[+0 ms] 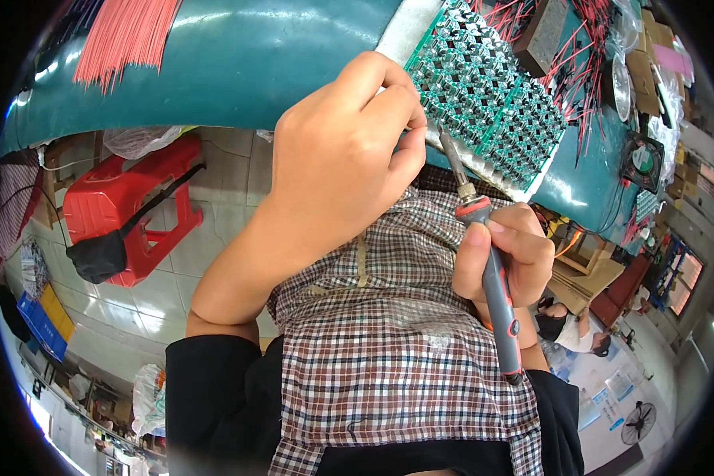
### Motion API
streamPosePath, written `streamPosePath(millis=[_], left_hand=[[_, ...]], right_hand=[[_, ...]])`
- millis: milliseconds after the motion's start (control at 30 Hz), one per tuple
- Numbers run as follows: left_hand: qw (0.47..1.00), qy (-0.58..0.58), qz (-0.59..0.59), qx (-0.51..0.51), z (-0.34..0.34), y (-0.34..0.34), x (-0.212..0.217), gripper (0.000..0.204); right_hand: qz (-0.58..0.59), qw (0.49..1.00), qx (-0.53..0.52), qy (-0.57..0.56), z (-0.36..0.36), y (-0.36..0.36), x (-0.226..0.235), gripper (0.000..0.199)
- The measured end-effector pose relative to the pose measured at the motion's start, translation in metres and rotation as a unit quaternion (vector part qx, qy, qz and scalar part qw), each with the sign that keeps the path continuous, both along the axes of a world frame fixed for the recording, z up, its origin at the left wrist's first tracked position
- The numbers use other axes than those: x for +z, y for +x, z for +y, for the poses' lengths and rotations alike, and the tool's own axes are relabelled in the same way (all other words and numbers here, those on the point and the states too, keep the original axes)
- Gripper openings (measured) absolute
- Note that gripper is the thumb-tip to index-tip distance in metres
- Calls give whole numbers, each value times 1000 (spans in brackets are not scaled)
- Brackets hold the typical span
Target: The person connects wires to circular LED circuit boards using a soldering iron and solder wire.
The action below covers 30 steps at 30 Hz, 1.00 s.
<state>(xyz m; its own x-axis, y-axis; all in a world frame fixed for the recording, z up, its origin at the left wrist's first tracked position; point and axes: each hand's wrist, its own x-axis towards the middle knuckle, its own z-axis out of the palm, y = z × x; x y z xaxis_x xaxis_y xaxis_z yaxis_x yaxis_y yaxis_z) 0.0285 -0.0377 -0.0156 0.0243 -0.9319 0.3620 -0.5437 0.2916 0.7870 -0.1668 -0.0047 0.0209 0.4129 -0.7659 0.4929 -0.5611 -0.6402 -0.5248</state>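
A grey and red soldering iron (497, 293) is gripped in my right hand (516, 254), its metal tip pointing up toward the near edge of a green circuit board panel (492, 95). Rows of small parts cover the panel, which lies on a pale backing sheet (408, 28). At the panel's left edge is my left hand (349, 139), its fingers curled together in a pinch. Whatever those fingertips hold, if anything, is hidden behind the hand. Whether the iron's tip touches the board, I cannot tell.
Red wires (131, 40) hang in a bundle at the far left of the teal tabletop (238, 71). A dark block (542, 36) rests by the panel's far side, beside more loose red wires (583, 71). A small fan (641, 161) stands right; a red stool (107, 194) is below left.
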Motion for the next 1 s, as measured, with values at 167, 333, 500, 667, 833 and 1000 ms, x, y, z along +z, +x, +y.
streamPosePath(millis=[167, 333, 500, 667, 833, 1000], left_hand=[[1000, -2, -1, 0, -1, -1, 0, 12], [1000, 2, -9, -1, -1, -1, -2, 12], [1000, 2, 2, -9, -2, -2, -3, 12], [1000, 11, 10, -22, -2, -5, -2, 12], [1000, 13, 2, -27, -3, -6, -1, 13], [999, 22, 11, -37, -3, -4, 0, 13]], right_hand=[[0, 1000, -8, -6, -2, 3, -4, 30], [-2, 1000, -6, -27, 0, 5, -9, 30], [10, 999, -12, -28, 4, 4, -13, 34], [35, 999, -17, -25, 6, 4, -11, 36], [38, 998, -22, -34, 4, 4, -11, 35], [15, 999, -44, -4, 6, 6, -6, 30]])
